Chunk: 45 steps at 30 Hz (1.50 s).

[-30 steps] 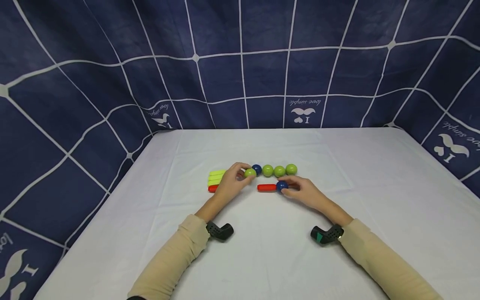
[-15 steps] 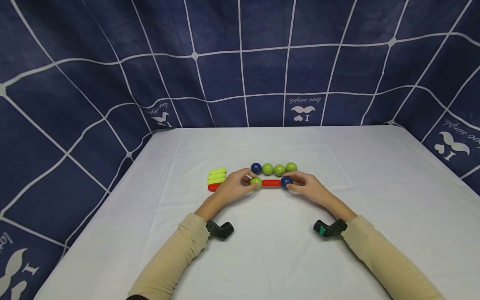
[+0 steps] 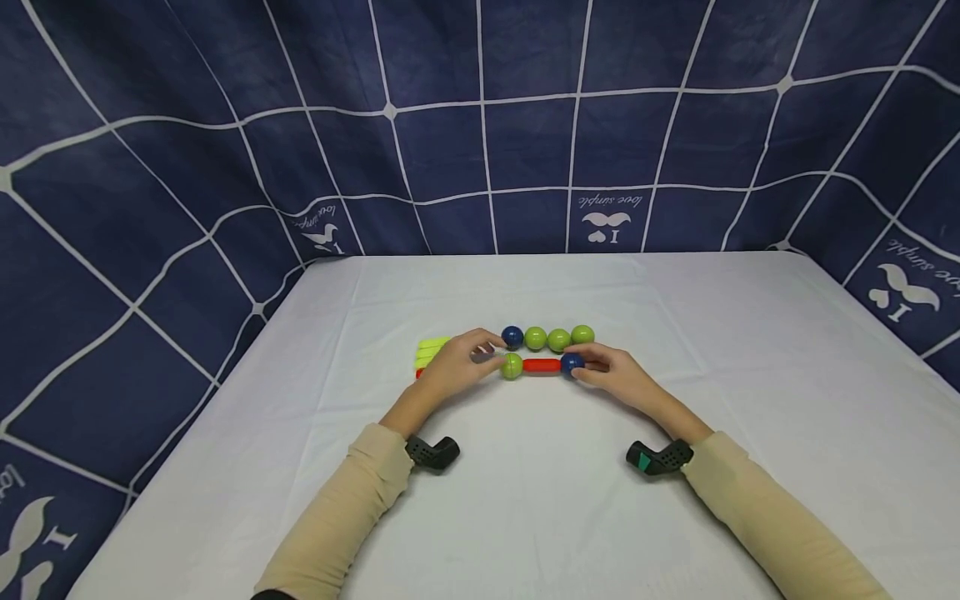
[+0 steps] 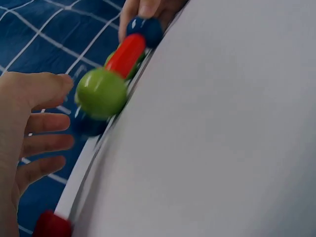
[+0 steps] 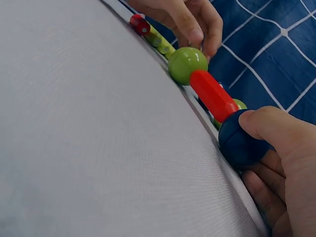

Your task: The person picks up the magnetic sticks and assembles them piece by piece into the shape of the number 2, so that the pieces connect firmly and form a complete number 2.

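A red rod [image 3: 542, 365] joins a green ball [image 3: 512, 367] at its left end to a dark blue ball [image 3: 572, 364] at its right. Thumb and fingers of my right hand [image 3: 611, 372] pinch that blue ball, seen closely in the right wrist view [image 5: 242, 140]. Just left of the green ball is my left hand [image 3: 461, 364], holding nothing. In the left wrist view a gap shows between its spread fingers [image 4: 49, 143] and the green ball [image 4: 101, 93].
Behind the joined piece runs a row of one blue ball [image 3: 512, 337] and three green balls [image 3: 558, 339]. Several yellow-green rods [image 3: 431, 348] lie left of it, partly behind my left hand, with a red rod [image 5: 139, 23] beside them. A white cloth [image 3: 525, 500] covers the table.
The left hand brought the green ball onto the red rod's left end, then let go and drew slightly left. The right hand shifted a little right with the blue ball and rod.
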Motion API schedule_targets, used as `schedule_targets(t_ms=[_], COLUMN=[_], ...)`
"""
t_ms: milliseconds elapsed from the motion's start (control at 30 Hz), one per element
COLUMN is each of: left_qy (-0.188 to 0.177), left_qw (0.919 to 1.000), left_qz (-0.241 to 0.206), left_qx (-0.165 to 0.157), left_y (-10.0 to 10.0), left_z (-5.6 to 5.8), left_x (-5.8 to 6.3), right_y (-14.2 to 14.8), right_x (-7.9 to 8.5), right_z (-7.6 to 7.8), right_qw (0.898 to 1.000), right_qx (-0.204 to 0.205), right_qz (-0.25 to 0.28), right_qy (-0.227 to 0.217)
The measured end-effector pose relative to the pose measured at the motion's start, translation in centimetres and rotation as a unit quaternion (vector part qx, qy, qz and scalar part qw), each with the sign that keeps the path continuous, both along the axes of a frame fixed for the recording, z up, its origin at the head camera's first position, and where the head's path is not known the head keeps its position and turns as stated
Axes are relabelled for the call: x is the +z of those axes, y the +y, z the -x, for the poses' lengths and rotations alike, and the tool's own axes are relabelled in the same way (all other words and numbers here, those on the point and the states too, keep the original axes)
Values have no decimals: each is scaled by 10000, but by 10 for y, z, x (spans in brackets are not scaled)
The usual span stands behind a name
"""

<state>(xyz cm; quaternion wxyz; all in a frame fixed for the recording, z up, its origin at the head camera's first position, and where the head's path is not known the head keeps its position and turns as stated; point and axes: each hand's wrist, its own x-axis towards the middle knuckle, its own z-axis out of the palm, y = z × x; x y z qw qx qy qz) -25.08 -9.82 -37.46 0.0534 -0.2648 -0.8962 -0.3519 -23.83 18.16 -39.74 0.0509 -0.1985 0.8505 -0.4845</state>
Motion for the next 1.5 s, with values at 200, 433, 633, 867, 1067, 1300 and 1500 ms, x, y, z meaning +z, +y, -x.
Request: schedule_targets(t_ms=[200, 433, 633, 867, 1067, 1300, 1500], left_qy=[117, -166, -487, -478, -507, -661, -490], left_qw=[9979, 9927, 9905, 9877, 9855, 9842, 9789], left_qz=[21, -261, -306, -224, 98, 415, 50], left_qx=[637, 1166, 1248, 1471, 1618, 1591, 1981], left_y=[-35, -70, -81, -84, -88, -86, -79], left_z=[18, 31, 33, 35, 35, 35, 33], left_x=[3, 0, -7, -8, -10, -9, -4], right_y=[-2, -2, -2, -3, -11, -14, -14], right_x=[1, 2, 3, 6, 24, 33, 32], right_z=[0, -1, -3, -4, -16, -23, -22], right_qw=[10000, 9999, 9999, 9999, 9996, 9992, 9992], right_qx=[-14, -26, -11, -58, -76, -131, -134], right_qz=[-92, -133, -137, -155, -287, -365, -364], right_qy=[37, 6, -29, -15, -10, -29, -13])
